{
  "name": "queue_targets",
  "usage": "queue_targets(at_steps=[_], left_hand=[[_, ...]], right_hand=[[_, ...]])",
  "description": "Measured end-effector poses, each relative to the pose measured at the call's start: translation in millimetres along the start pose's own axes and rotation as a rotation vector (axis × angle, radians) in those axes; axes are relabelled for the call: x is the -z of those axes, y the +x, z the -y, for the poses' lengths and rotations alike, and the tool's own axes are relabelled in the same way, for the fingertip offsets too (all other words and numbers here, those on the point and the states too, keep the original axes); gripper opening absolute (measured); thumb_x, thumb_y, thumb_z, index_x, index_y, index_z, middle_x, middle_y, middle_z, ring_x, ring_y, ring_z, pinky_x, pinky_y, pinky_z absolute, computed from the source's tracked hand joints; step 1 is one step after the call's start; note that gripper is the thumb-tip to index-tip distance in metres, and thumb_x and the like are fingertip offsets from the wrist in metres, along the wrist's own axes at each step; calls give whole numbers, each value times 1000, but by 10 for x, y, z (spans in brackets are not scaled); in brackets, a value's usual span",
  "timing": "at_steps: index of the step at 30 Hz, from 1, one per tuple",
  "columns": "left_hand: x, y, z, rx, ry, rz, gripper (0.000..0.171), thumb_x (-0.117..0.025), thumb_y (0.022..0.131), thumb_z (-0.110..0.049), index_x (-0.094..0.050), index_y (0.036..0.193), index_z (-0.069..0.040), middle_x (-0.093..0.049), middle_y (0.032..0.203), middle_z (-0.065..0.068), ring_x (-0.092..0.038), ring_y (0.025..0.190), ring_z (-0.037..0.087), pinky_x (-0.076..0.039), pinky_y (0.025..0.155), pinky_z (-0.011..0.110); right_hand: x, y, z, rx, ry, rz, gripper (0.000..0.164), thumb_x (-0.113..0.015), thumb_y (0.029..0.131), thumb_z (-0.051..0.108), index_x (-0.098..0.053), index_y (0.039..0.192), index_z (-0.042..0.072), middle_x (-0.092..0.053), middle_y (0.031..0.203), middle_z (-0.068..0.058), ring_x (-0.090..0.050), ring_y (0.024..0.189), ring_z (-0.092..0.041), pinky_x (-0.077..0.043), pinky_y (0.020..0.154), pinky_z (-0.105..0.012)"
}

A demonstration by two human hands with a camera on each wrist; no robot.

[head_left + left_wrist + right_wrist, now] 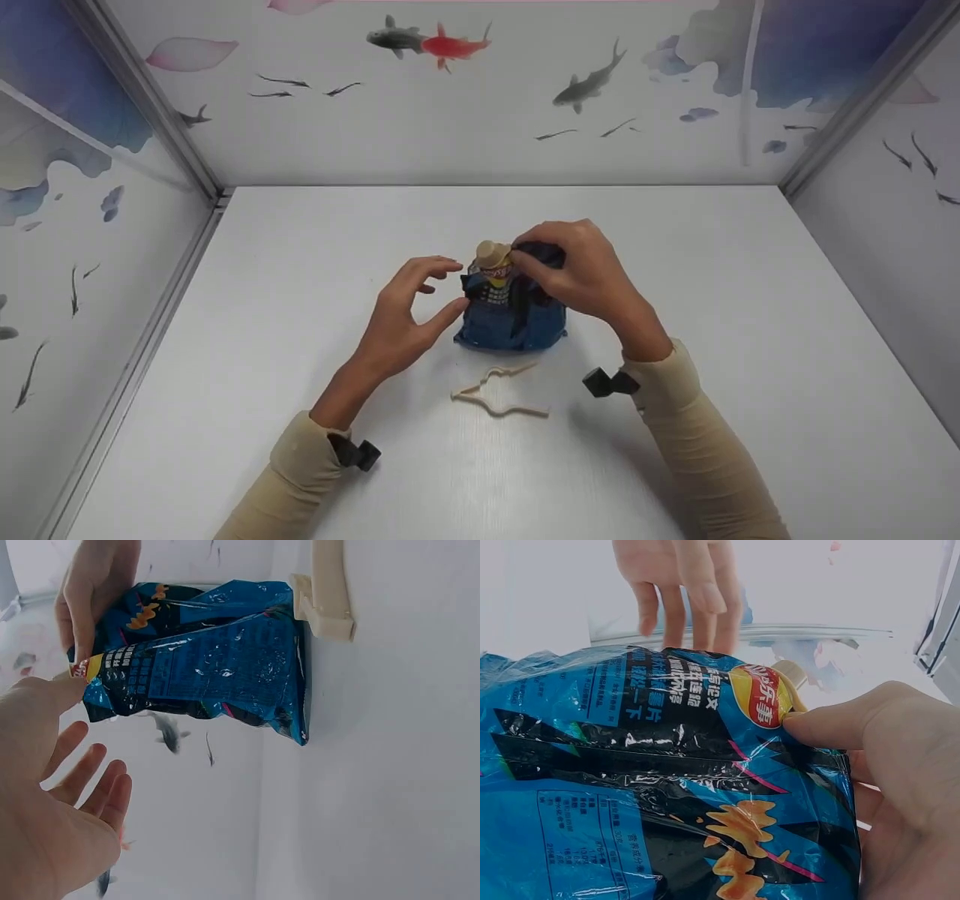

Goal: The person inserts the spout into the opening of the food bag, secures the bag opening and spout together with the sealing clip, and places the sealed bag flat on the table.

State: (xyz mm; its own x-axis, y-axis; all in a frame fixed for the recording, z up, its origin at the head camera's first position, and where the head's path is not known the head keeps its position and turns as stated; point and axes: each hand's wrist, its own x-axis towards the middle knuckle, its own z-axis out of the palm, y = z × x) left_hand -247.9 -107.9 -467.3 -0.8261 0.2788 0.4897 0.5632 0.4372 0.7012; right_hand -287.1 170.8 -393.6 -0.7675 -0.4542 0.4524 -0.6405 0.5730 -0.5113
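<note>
A blue and black chip bag (495,326) stands upright on the white table with its printed side showing. At its top sits a beige round spout or cap (491,253), which also shows behind the bag's top edge (793,673) in the right wrist view. My right hand (585,266) pinches the top edge of the bag between thumb and fingers. To the left, my left hand (401,315) has its fingers spread around the bag's upper corner and grips nothing. In front of the bag lies a beige hinged clip frame (499,411), spread apart on the table.
White walls printed with fish (454,47) enclose the table (300,480) at the back and both sides. Small black blocks are fixed at the left cuff (356,452) and the right cuff (611,382).
</note>
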Motion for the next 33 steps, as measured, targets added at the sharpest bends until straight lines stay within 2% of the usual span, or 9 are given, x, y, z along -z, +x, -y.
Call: queue_targets(at_steps=[4,7,13,17,20,24,28,33], left_hand=[[22,-100,30,24,35,43,48,-79,102,-33,-63,144,-19,-63,139,-1,-65,122,19,-60,101,39],[29,-198,62,24,40,113,44,-80,101,-31,-64,139,-15,-64,132,3,-67,114,20,-62,95,39],[4,-347,119,14,5,363,36,-79,102,-31,-67,129,-11,-71,119,9,-71,98,20,-63,79,34],[-19,-385,115,45,-22,536,40,-84,97,-33,-70,125,-8,-75,115,9,-73,95,21,-63,77,33],[-53,-395,117,64,-7,626,41,-90,92,-30,-73,122,-7,-76,111,6,-73,93,21,-63,79,33],[-98,-403,132,65,27,668,34,-90,91,-19,-75,118,-6,-77,106,6,-72,91,19,-63,81,33],[-121,-414,152,61,28,661,26,-87,93,-11,-76,116,-5,-78,104,7,-73,91,17,-64,81,32],[-121,-411,174,47,44,643,21,-84,94,-8,-77,113,-5,-80,101,6,-74,90,13,-64,80,30]], right_hand=[[-3,-4,10,-7,9,0,19,-76,103,26,-83,115,12,-83,112,-3,-77,104,-21,-60,99,-48],[-3,1,15,-2,9,5,20,-75,104,26,-83,116,13,-83,112,-3,-77,104,-20,-62,96,-46],[-6,5,5,11,13,2,19,-76,104,26,-83,115,12,-83,111,-2,-77,103,-20,-62,94,-46],[-10,1,-3,13,26,7,19,-75,104,26,-83,114,12,-83,110,-2,-77,102,-18,-63,92,-44],[-9,-1,-11,12,33,8,18,-75,104,25,-83,114,13,-83,110,-2,-77,102,-18,-63,91,-43],[-4,-1,-16,9,28,8,18,-74,105,25,-83,114,13,-83,110,-2,-77,103,-19,-62,92,-44],[-3,-3,-12,6,20,15,19,-74,105,26,-83,115,13,-83,111,-3,-77,104,-20,-62,94,-46],[-3,-13,-5,-10,9,13,20,-75,104,29,-83,115,14,-82,112,-2,-76,105,-22,-55,104,-51]])
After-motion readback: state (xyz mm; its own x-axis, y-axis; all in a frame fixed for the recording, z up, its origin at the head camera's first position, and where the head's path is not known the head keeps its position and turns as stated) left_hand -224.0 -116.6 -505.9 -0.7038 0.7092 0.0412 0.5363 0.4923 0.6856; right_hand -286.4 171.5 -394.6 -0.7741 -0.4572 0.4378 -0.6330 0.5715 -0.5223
